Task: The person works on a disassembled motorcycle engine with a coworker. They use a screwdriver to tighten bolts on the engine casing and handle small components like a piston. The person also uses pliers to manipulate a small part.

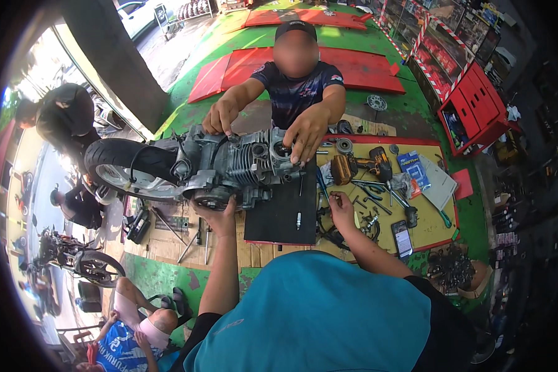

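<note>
A grey motorcycle engine [254,155] with a finned cylinder sits tilted above the black mat [279,226], its rear wheel side to the left. My left hand [217,214] grips the round cover on the engine's near side from below. Among the tools, my right hand [342,211] has its fingers curled beside a blue-handled tool [322,182]. What those fingers pinch, if anything, is too small to make out. Across from me, a co-worker in a dark cap has one hand [220,116] on the engine's top and the other [305,133] on the cylinder end.
Power drills [378,164], wrenches, a phone [402,239] and papers [437,186] lie on the yellow-topped table right. Bars and sockets rest on cardboard [167,248] at left. A tire [133,164] stands behind the engine's left end. A red tool cabinet [474,111] stands far right; a person sits lower left.
</note>
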Motion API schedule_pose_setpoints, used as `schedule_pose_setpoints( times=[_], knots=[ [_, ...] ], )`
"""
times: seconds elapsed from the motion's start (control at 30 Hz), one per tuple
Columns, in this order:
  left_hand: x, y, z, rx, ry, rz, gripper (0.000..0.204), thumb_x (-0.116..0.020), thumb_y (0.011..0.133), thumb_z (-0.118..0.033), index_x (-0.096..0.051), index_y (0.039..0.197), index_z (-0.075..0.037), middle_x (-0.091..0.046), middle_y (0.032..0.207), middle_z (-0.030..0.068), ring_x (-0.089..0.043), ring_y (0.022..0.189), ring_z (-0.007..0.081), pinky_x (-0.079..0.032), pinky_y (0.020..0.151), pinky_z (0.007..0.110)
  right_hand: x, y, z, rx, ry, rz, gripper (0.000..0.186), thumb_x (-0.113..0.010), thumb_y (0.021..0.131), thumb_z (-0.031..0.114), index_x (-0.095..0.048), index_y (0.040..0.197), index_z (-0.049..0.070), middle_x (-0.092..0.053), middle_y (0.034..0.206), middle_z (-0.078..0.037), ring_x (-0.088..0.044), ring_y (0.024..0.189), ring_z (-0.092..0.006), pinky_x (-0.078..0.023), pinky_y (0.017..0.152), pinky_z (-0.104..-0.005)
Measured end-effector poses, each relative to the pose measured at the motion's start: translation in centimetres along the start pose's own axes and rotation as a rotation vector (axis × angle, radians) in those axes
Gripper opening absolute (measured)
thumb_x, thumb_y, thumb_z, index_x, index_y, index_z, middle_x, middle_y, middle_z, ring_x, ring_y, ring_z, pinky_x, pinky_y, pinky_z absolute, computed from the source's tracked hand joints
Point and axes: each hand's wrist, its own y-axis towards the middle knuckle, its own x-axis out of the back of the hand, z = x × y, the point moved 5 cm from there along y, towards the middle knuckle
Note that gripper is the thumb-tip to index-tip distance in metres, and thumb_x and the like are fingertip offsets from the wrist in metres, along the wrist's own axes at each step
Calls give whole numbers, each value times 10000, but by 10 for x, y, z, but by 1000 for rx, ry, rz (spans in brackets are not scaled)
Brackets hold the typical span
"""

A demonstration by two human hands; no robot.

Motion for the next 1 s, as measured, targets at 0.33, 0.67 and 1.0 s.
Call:
schedule_pose_setpoints(
  times=[0.33, 0.67, 1.0],
  knots=[
    [2, 0, -5, 27, 2, 14, 1268, -946, 631, -287, -143, 1556, 40, -290, 1524, 254, -323, 1428, 387, -258, 1207, 471, -75, 101, 106, 221, -533, 225, 416, -641, 943, 356, -650, 1224, 49, -731, 1033, -197, -700, 991, -364, -541, 865, -443],
    [-1, -1, -4, 8, 31, 41, 1273, -931, 620, -263, -137, 1565, 49, -311, 1526, 253, -346, 1418, 372, -263, 1205, 450, -27, 121, 63, 33, -315, 172, 829, -789, 755, 342, -421, 1448, 76, -697, 1150, -201, -695, 1069, -333, -544, 899, -419],
    [7, -2, -10, 18, 14, 5, 1255, -952, 583, -265, -182, 1519, 61, -344, 1462, 261, -368, 1387, 390, -294, 1188, 445, 2, 33, 405, 886, 173, 98, 720, -646, 901, -91, -321, 1515, 97, -544, 1165, -78, -619, 987, -168, -567, 864, -319]
  ],
)
